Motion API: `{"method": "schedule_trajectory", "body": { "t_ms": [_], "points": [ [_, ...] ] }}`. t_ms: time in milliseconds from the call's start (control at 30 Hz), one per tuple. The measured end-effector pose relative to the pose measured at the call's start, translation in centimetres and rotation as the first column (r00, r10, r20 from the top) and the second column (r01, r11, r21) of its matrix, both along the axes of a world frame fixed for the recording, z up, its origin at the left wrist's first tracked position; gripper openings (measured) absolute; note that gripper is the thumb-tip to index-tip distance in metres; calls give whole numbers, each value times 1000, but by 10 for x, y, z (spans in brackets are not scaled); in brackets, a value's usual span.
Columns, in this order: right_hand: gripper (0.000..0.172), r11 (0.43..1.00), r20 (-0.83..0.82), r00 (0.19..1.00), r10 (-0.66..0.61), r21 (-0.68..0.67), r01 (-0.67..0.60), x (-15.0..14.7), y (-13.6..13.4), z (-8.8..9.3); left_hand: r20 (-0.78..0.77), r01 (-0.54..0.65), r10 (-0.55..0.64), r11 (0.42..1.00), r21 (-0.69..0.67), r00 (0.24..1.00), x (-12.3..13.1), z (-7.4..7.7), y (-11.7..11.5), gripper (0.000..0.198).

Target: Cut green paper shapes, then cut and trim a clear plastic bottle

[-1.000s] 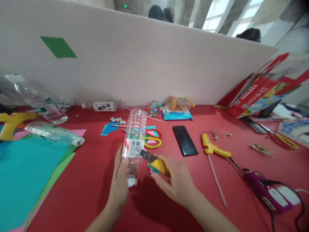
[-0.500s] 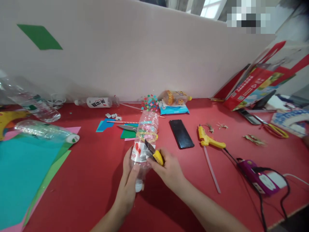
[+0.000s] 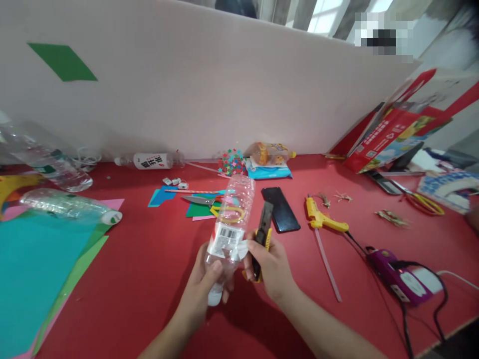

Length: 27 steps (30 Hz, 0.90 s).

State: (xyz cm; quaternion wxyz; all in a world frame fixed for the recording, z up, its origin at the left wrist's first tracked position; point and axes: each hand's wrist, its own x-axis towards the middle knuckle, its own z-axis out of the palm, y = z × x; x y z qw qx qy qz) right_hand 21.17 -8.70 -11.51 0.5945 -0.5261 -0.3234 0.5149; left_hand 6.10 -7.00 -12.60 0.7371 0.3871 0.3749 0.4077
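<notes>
My left hand (image 3: 204, 281) is closed around the capped neck end of a clear plastic bottle (image 3: 239, 194), which tilts away from me over the table. A white label (image 3: 226, 239) with a barcode wraps the bottle, and one edge of it is peeled loose. My right hand (image 3: 273, 264) grips a yellow and black utility knife (image 3: 263, 239), its blade end pointing away from me. The thumb and fingertips of that hand also touch the loose label edge. Behind the bottle, scissors (image 3: 200, 200) with yellow handles lie on coloured paper, partly seen through the plastic.
A black phone (image 3: 280, 209) lies right of the bottle, then a yellow glue gun (image 3: 324, 219) wired to a purple power block (image 3: 398, 276). Several bottles, such as one with a green label (image 3: 71, 209), and blue paper (image 3: 41, 279) are at left. A red bag (image 3: 389, 132) stands back right.
The knife has moved off the label and turned upright in my right hand, whose fingertips now hold the lifted label edge. The bottle has rotated, bringing its barcode into view.
</notes>
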Motion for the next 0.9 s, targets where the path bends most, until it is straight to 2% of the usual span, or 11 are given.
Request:
{"method": "schedule_trajectory", "body": {
  "t_ms": [67, 133, 200, 267, 400, 500, 600, 733, 900],
  "points": [
    [20, 996, -36, 995, -89, -6, 89, 9, 3, -1, 51, 9, -8, 999, -31, 999, -4, -1, 6, 42],
    [24, 989, -46, 988, -145, -14, 144, 17, 6, 3, 62, -48, 50, 998, -33, 997, -6, -2, 12, 39],
    [26, 991, -41, 991, -131, -29, 130, 20, 6, 9, 55, -129, 129, 992, -11, 990, -7, -1, 15, 33],
    [24, 998, -30, 998, -53, -48, 51, 17, 4, 15, 53, -166, 166, 986, -4, 985, -7, 0, 16, 34],
    [20, 990, 39, 991, 128, -73, -125, 8, -1, 21, 58, -120, 121, 992, -24, 991, -10, 5, 16, 44],
    [20, 984, 139, 978, 154, -108, -139, 7, 0, 17, 113, -42, 49, 997, -64, 992, -14, 5, 17, 45],
    [16, 977, 258, 945, 201, -117, -176, 7, 1, 10, 221, 43, -6, 986, -164, 975, -18, 1, 17, 45],
    [14, 983, 390, 902, 186, -77, -169, 3, -4, 3, 304, 19, 60, 968, -250, 951, -17, 2, 15, 37],
    [16, 993, 554, 826, 103, -16, -113, 1, -8, 4, 357, 54, 36, 969, -241, 933, -14, 10, 14, 35]
  ]
}}
